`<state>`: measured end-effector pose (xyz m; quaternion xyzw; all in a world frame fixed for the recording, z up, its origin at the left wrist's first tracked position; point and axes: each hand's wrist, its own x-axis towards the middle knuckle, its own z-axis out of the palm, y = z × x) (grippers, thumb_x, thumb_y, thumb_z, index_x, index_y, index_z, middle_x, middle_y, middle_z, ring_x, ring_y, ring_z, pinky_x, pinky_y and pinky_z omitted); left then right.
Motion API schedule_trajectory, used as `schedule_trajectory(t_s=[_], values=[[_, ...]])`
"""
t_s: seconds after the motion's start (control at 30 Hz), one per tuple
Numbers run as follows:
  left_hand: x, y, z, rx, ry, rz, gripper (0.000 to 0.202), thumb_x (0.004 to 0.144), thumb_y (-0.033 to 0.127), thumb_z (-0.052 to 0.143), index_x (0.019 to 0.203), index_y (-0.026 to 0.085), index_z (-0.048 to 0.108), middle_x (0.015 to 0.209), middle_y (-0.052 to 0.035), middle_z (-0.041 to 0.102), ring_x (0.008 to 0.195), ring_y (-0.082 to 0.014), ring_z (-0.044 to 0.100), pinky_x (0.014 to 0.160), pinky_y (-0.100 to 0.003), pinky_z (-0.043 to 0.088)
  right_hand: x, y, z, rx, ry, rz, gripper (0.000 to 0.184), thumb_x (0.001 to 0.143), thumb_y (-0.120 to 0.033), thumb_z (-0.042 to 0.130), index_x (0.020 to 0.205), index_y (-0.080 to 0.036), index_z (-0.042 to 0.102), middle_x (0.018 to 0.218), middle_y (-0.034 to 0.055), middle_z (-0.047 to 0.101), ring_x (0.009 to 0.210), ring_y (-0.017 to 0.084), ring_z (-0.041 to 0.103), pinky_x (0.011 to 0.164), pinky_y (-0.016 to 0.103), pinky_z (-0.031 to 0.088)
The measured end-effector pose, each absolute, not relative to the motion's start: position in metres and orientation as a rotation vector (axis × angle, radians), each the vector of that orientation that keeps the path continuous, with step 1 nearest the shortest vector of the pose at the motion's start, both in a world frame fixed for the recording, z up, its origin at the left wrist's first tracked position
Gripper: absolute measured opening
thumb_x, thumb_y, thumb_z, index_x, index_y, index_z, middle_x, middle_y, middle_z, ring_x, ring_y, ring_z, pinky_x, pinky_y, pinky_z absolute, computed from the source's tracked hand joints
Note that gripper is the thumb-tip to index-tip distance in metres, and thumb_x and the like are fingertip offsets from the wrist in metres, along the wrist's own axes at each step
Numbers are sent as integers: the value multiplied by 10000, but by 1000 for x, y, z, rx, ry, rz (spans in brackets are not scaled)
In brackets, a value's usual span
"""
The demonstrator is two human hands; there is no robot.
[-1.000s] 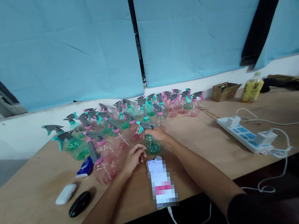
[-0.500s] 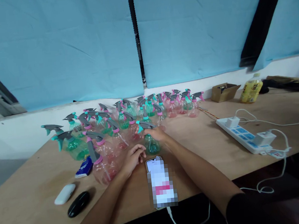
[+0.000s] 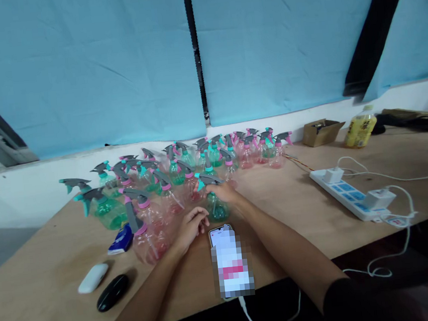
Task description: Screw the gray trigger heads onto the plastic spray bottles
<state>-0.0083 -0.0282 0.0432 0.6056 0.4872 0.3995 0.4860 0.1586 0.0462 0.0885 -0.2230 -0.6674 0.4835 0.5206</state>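
Green spray bottle (image 3: 218, 211): thin see-through plastic, smooth, shiny. Its trigger head (image 3: 211, 179): opaque plastic, duller finish. Pink spray bottle (image 3: 150, 246): clear glossy plastic. Tabletop (image 3: 274, 195): bare wood look, smooth, low sheen. Black oval case (image 3: 113, 293): high gloss. White case (image 3: 92, 278): smooth plastic, soft shine. Blue packet (image 3: 120, 239): crinkled, glossy film. Power strip (image 3: 349, 194): hard white plastic. Box (image 3: 321, 134): matt brown cardboard. Sleeve (image 3: 341, 302): matt black cloth.

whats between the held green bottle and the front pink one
The left hand, fingers loosely curled, holding nothing visible; this shows in the head view.
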Motion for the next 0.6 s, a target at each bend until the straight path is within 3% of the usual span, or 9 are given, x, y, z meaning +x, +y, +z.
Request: schedule_trajectory(t_s=[0.17,0.4,0.6], values=[[-9,-27,42,1472,1178,973,224,822,401,531,853,185,579,627,31,618,417,-66,487,385,-160,251,159,47,85,-601,-1600,1135,294,644,-188,537,859,-217,735,689,-26,669,694,146,593,740,272,494],[-8,-28,43,1468,1174,971,210,806,383,539,831,180,582,623,26,621,415,-67,488,385,-160,254,156,46,86,-505,-1537,1221,316,621,-182,511,850,-194,728,652,-19,646,589,131,574,618,255,482],[-10,-25,40,1470,1172,976,220,805,397,546,835,182,586,623,26,626,411,-72,495,382,-166,255,160,45,88,-577,-1599,1174,327,634,-189,526,886,-217,733,641,-27,648,667,149,600,716,274,503]])
